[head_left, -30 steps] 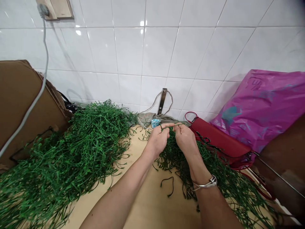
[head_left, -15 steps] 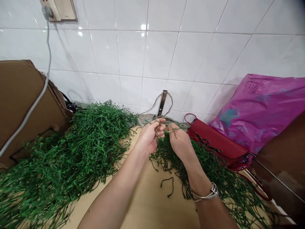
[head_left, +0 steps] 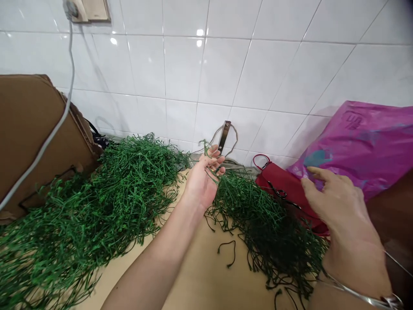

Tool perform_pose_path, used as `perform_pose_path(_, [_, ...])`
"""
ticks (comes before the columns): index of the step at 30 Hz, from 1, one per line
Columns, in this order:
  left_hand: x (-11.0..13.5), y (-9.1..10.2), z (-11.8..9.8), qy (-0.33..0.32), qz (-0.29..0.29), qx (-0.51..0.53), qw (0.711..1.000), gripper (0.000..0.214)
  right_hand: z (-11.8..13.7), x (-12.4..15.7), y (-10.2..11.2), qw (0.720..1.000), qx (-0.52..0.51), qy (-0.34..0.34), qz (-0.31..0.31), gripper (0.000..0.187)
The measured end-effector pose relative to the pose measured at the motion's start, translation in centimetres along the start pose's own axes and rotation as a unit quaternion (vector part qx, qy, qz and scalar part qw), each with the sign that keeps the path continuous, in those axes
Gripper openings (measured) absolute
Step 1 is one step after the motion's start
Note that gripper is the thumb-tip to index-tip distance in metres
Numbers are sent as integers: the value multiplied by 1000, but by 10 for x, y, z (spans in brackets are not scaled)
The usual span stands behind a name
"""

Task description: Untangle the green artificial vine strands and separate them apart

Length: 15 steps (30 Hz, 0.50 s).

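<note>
My left hand is closed lightly around a thin green stem with a forked tip; the stem pokes up between thumb and fingers. Over at the right, my right hand is in the air in front of the red handbag and the pink bag, thumb and forefinger apart, with nothing visible in it. Its other fingers are partly hidden. A large heap of green cord-like stems lies left of my left arm. Between my two arms is a second, darker heap of green stems, and one loose stem lies beside it.
A cardboard box stands at the left, with a white cable hanging past it. Against the tiled wall leans a metal strip. At the right are a red handbag and a pink plastic bag on the wooden table.
My right hand has left my left hand and swung to the right and nearer, its fingers parting. My left hand stays in about the same place, with a stem upright in it.
</note>
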<state>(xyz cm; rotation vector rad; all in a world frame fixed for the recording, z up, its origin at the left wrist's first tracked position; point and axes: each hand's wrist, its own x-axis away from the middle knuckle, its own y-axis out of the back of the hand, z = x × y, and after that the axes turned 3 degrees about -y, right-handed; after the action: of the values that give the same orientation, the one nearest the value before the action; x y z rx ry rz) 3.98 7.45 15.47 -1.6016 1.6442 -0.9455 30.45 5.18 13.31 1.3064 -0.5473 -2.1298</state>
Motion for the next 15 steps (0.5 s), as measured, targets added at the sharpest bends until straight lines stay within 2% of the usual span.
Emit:
perform_pose_path(2, [0,1,-2,11,12,19,1000,20,36,9,10,1000,-2,2,-27,38])
perform_pose_path(4, [1,1,-3,19,30,25,999,18,77,22,18,995,-104,10,-10,34])
perform_pose_path(6, [2,1,-2,29,46,17,998,20,112,37,20,983,-177,38,32,25])
perform_pose_path(8, [4,1,-1,37,60,-2,998,22,136,51,17,965,-221,81,111,20])
perform_pose_path(11, [6,2,2,26,102,-61,993,26,152,66,8,934,-262,88,228,25])
perform_pose_path(15, [7,8,2,-2,178,-174,968,29,156,70,-1,887,-351,39,297,28])
